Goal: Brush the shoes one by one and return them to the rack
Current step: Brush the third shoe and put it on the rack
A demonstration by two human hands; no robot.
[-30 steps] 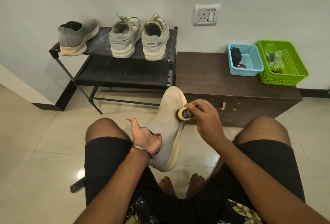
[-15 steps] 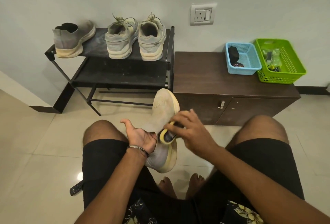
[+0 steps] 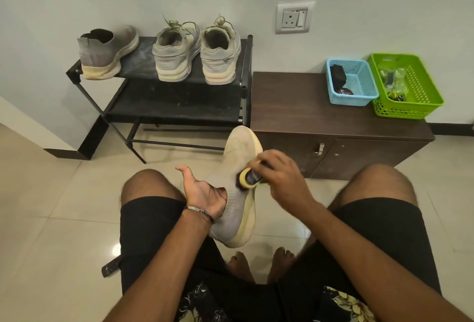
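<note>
**Grey shoe under the brush, held between the knees**

The grey shoe is up in the air between the person's bare knees, toe pointing toward the rack, pale yellow sole turned to the right. The left hand has its fingers tucked inside the shoe's opening, thumb sticking out free, a metal bangle on the wrist. The right hand has its fingers curled round a small yellow-rimmed brush, which is pressed against the shoe's side near the middle.

On the rack's top shelf sit three more shoes: a matching grey slip-on at the left end, and a laced pair side by side at the right, heels facing out. The lower shelf shows dusty marks.

Just right of the rack stands a low brown cabinet. On its top, at the far right, a blue basket and a green basket touch each other, both holding small items. A wall socket sits above. A dark remote-like object lies on the tiled floor by the left leg.
</note>
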